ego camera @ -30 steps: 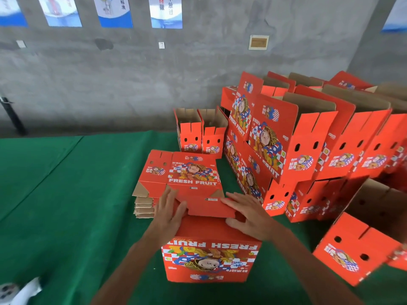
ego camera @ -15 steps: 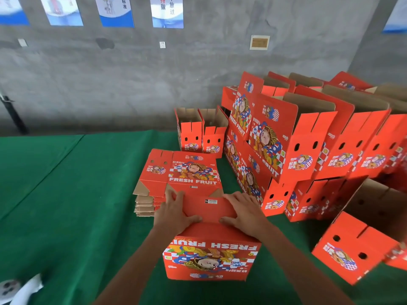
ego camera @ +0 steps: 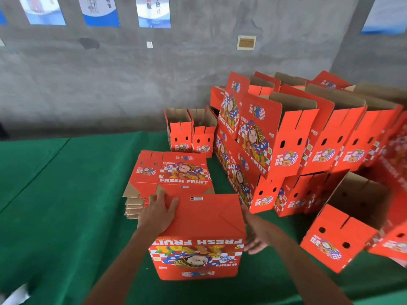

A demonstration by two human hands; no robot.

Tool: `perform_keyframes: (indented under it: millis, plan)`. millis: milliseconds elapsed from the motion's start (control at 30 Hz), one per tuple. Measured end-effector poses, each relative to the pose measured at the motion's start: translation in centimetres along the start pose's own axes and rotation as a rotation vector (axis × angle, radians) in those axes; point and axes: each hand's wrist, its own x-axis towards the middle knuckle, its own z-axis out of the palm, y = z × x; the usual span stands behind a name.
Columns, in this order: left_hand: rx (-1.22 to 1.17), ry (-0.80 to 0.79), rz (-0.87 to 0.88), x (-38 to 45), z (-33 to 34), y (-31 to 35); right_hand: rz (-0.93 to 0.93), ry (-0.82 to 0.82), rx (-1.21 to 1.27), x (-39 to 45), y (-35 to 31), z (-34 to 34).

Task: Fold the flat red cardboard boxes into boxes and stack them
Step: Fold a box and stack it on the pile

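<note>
A folded red box stands upside down on the green table in front of me, its bottom flaps closed flat on top. My left hand lies flat on the left part of that closed bottom. My right hand is against the box's right side, fingers straight. Just behind the box lies a stack of flat red cardboard boxes printed "FRESH FRUIT". A big pile of folded boxes is stacked at the right.
Two small open boxes stand behind the flat stack. A loose open box lies tipped at the near right. The green cloth table spreads left. A grey wall with posters is behind.
The bottom flaps have been pressed down flat. My right hand slid off the top to the box's right side; my left hand stayed on the top left.
</note>
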Motion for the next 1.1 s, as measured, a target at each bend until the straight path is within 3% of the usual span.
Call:
perform_keyframes:
  millis: [133,333,500,667,800,933,1100]
  plan:
    - [-0.033,-0.014,0.023,-0.7,0.2,0.2,0.094,-0.091,0.023,1.0,2.1,0.2]
    - [-0.113,0.046,-0.009,-2.0,-0.3,-0.3,-0.007,-0.183,0.285,1.2,4.2,0.7]
    - [-0.303,0.168,-0.040,-2.5,-1.0,-1.9,-0.204,-0.168,0.195,-0.4,2.7,-0.2]
    - [-0.660,0.247,-0.116,-2.7,0.0,-2.8,-0.324,-0.191,0.073,-5.0,-0.3,-1.9]
    - [-0.814,0.047,-0.134,-3.2,2.0,-2.1,-0.489,-0.041,-0.011,-8.6,-0.7,-1.3]
    - [-0.838,-0.249,-0.026,-5.9,4.3,1.6,-0.804,0.250,-0.633,-10.2,2.7,3.2]
    - [-1.046,-0.237,0.156,-9.2,4.6,7.0,-0.818,0.637,-0.873,-11.8,5.2,7.8]
